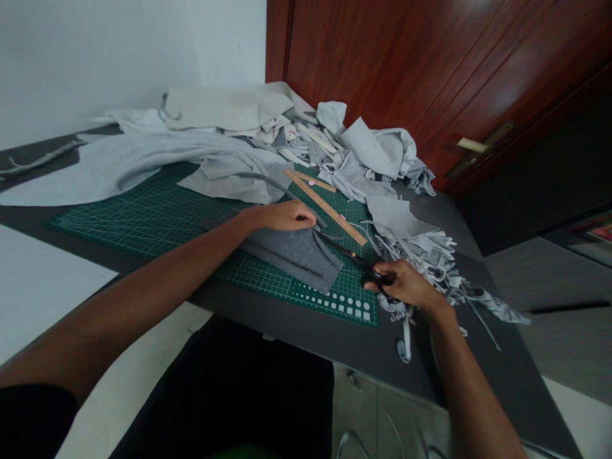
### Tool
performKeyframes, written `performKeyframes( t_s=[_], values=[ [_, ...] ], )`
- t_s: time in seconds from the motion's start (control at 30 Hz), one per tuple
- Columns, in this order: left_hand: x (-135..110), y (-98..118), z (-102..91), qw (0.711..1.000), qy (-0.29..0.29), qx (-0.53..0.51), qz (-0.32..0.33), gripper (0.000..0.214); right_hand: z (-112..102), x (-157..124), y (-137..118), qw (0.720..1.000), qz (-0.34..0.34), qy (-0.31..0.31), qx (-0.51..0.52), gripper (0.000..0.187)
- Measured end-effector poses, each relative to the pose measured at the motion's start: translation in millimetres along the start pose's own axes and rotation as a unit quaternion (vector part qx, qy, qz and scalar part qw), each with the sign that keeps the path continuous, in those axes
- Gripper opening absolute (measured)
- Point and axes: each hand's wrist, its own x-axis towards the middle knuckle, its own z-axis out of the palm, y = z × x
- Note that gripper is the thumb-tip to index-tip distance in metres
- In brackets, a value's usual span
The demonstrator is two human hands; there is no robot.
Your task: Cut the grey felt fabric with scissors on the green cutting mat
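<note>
Dark grey fabric (297, 255) lies on a green cutting mat (157, 223) in front of me. My left hand (291, 215) is closed in a pinch on the fabric's far edge. In my right hand (404, 280) is a pair of black scissors (356, 256), its fingers wrapped round the handles. The blades point left and reach the fabric edge close to my left fingertips. Just beyond the blades a wooden ruler (329, 210) rests slantwise on the mat. A narrow grey strip (272, 182) curves away behind my left hand.
Light grey cloth (129, 156) and a cream fabric piece (224, 108) cover the back of the dark table (306, 325). Fabric scraps (430, 255) are heaped at the right, near my right forearm. A wooden door (382, 70) with a handle stands behind.
</note>
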Motion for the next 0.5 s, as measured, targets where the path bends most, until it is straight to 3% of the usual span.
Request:
performKeyframes(
  t_s=[0.27,0.5],
  values=[
    [0.3,0.3,-0.2,1.000,0.008,-0.009,0.003,0.028,0.1,-0.3,-2.8,1.000,0.013,-0.004,0.012,0.055],
    [-1.6,1.7,-4.2,0.998,-0.041,-0.044,-0.026,0.023,-0.8,-1.2,-7.0,0.998,0.047,-0.026,0.033,0.053]
  ],
)
